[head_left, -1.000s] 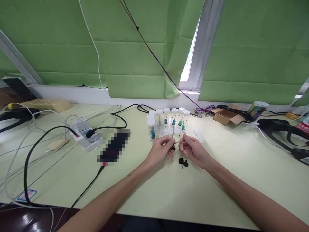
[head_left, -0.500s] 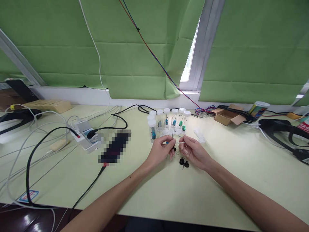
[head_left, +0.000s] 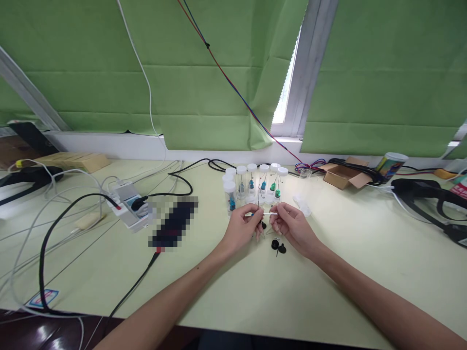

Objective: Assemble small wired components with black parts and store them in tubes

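Thin wire lead (head_left: 269,213) pinched at both ends: left hand (head_left: 243,226) fingers closed on one end, right hand (head_left: 294,228) fingers closed on the other, held level just above the counter (head_left: 328,272), probably to keep it taut and in plain view. Small black component (head_left: 263,225) directly under the left fingertips; attachment to the lead not resolvable. Two black caps (head_left: 278,246) lying loose just below the right fingers. Clear vials with white lids (head_left: 251,187) clustered just beyond both sets of fingers, within easy reach. Power strip (head_left: 127,209) and cables well out to the left. Pale green counter; green blinds (head_left: 219,73) behind.
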Action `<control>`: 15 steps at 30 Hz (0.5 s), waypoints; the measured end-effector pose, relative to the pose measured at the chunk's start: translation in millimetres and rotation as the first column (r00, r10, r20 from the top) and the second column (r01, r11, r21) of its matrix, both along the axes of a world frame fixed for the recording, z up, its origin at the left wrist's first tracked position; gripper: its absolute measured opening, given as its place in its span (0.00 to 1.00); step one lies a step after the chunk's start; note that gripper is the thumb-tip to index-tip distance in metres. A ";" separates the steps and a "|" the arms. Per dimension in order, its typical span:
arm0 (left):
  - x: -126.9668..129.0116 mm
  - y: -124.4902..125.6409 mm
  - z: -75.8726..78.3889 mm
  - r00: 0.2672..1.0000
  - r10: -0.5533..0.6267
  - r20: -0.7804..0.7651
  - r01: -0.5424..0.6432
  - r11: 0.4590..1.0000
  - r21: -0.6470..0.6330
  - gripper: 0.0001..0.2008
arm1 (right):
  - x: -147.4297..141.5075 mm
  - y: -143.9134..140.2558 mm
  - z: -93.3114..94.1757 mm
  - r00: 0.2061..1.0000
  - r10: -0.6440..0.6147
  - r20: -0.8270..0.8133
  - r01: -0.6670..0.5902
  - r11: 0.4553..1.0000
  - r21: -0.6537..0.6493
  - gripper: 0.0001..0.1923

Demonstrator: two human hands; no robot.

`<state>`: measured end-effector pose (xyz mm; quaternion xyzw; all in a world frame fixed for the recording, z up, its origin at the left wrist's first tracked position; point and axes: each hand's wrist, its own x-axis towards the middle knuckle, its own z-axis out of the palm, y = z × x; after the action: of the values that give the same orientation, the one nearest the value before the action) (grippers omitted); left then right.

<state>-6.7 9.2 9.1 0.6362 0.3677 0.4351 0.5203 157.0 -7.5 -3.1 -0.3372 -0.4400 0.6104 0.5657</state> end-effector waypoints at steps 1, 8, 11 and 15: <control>-0.4 0.1 0.3 1.000 0.013 -0.004 -0.013 1.000 -0.001 0.16 | -0.3 -0.3 -0.3 0.997 -0.051 0.054 0.049 0.998 0.042 0.17; -1.9 1.9 -0.6 0.996 0.092 0.004 -0.092 0.995 0.028 0.15 | 0.3 -6.1 -3.6 0.857 -0.373 0.356 0.225 0.891 0.395 0.10; -1.7 1.8 -2.0 0.996 0.085 -0.003 -0.084 0.995 0.056 0.15 | 0.8 -8.6 -3.1 0.804 -0.426 0.414 0.214 0.858 0.468 0.10; -2.0 1.5 -3.2 0.997 0.074 -0.012 -0.072 0.995 0.075 0.14 | 2.0 -8.3 -3.2 0.774 -0.430 0.464 0.187 0.856 0.481 0.11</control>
<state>-8.7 10.6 5.9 0.6446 0.3781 0.4625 0.4771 159.0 -15.7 -6.3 -0.4430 -0.6395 0.2756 0.5647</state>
